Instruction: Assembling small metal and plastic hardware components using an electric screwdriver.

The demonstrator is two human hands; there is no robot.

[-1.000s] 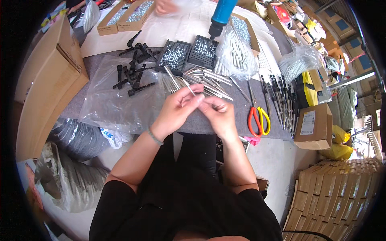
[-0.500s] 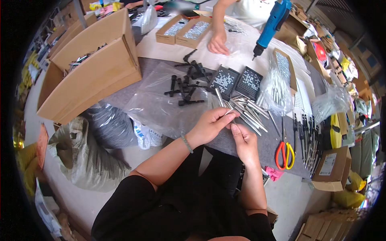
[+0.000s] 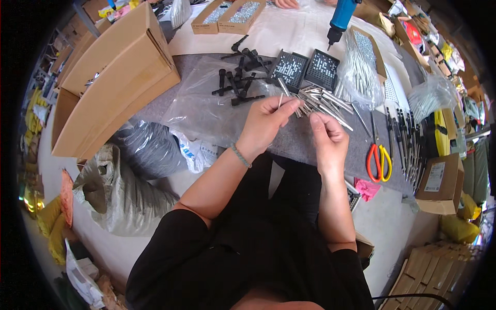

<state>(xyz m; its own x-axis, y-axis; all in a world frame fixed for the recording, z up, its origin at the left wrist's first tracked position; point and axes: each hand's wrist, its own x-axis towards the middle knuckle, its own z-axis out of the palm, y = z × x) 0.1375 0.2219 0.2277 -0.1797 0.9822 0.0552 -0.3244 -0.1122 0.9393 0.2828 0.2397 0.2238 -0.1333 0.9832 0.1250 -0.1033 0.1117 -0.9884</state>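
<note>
Head view: pinches a slim pale metal rod (image 3: 280, 100) between thumb and forefinger of the left hand (image 3: 268, 121), tip up, above the table (image 3: 297, 137), just on the near side of the loose steel rods (image 3: 330, 106). Partly hidden by the fingers; cannot make out full length. Curls the right hand (image 3: 329, 142) nearby, apart from the left, thumb close to fingertips; cannot tell of any small part in that grip.

Looks light and stiff, probably hard to bend with finger pressure. Likely smooth, so apt to slip or roll between fingertips. Not fragile, by the look of it. Best taken near mid-length, thumb and finger square across the shaft; at the very end, more likely to pivot.

Behind the rods: left perforated tray (image 3: 294, 86) and right perforated tray (image 3: 324, 82), both black, dotted with small silvery pieces. Further left, black fittings (image 3: 222, 81) on a clear plastic sheet (image 3: 196, 113). To the right, red-and-yellow-handled pliers (image 3: 369, 163). Beyond the trays, blue electric screwdriver (image 3: 341, 19), pointing down.
</note>
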